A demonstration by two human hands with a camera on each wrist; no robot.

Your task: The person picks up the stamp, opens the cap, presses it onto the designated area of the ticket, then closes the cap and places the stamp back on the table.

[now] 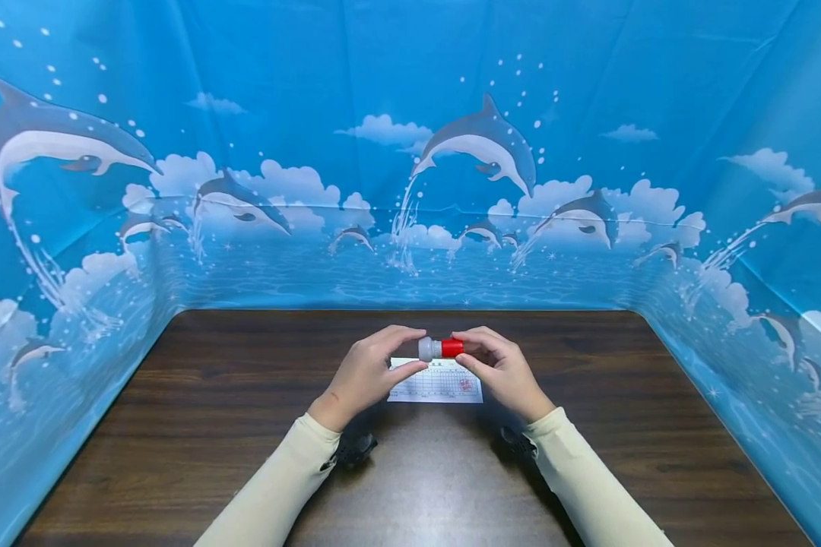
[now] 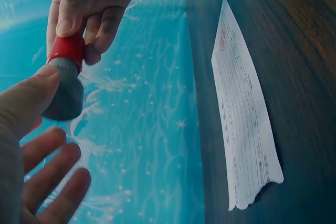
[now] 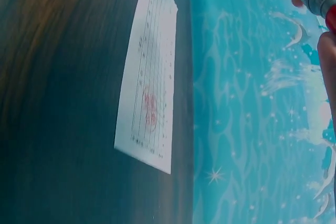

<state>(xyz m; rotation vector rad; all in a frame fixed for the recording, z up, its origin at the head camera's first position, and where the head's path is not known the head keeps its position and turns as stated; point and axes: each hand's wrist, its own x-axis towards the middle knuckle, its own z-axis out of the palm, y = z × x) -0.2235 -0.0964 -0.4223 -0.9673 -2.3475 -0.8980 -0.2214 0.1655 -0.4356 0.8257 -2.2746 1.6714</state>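
Above the table, both hands hold a small stamp (image 1: 451,348) lengthwise between them. One end is red; the other is a wider grey cap (image 2: 67,100). My left hand (image 1: 366,372) pinches the grey cap between thumb and forefinger, its other fingers spread loosely in the left wrist view. With thumb and fingertips, my right hand (image 1: 505,372) grips the red part. A paper form (image 1: 427,386) with printed lines and a red stamp mark (image 3: 150,109) lies flat just below the hands. The right wrist view catches only the edge of the stamp.
The dark wooden table (image 1: 246,410) extends around the paper. A blue curtain (image 1: 301,152) printed with dolphins stands along its back and both sides. Black devices (image 1: 356,450) sit at the wrists, under the cream sleeves (image 1: 274,482).
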